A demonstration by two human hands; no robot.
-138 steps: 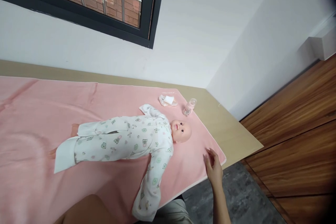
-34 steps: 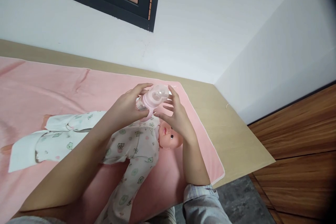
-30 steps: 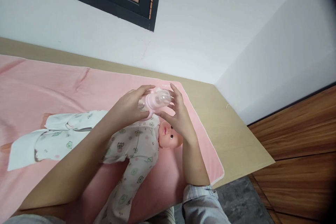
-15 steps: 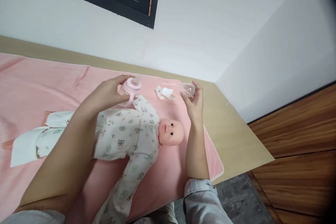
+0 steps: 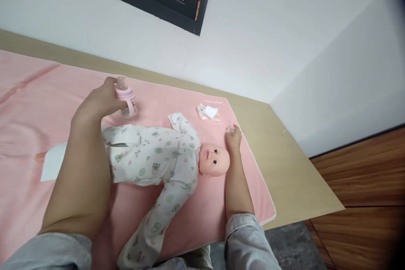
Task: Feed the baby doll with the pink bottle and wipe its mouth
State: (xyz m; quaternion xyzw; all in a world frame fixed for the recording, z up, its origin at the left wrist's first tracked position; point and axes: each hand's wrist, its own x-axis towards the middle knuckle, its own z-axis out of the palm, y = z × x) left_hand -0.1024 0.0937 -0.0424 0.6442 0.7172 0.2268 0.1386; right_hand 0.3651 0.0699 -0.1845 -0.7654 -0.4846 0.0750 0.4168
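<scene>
My left hand [image 5: 100,100] is closed around a baby bottle [image 5: 129,102] with a pink collar, a pink handle and a clear teat on top. The bottle is upright above the pink mat, beyond the doll's legs. At the mat's right side, my right hand [image 5: 234,140] has its fingers round a clear bottle cap [image 5: 231,129], mostly hidden by the hand. Between my arms a baby doll [image 5: 158,156] lies face up in a white printed outfit, its head toward my right forearm. My left arm hides part of its legs.
A clear packet with a white paper [image 5: 210,112] lies beyond the doll's head. The pink mat [image 5: 202,215] covers much of the wooden tabletop [image 5: 284,177]. A white wall [image 5: 247,50] and a dark window frame [image 5: 186,17] stand behind, with wood-panelled fronts [image 5: 363,177] at the right.
My left hand has carried the bottle left, away from the doll's sleeve. My right hand has brought the clear cap down toward the mat beside the doll's head. The view has shifted slightly.
</scene>
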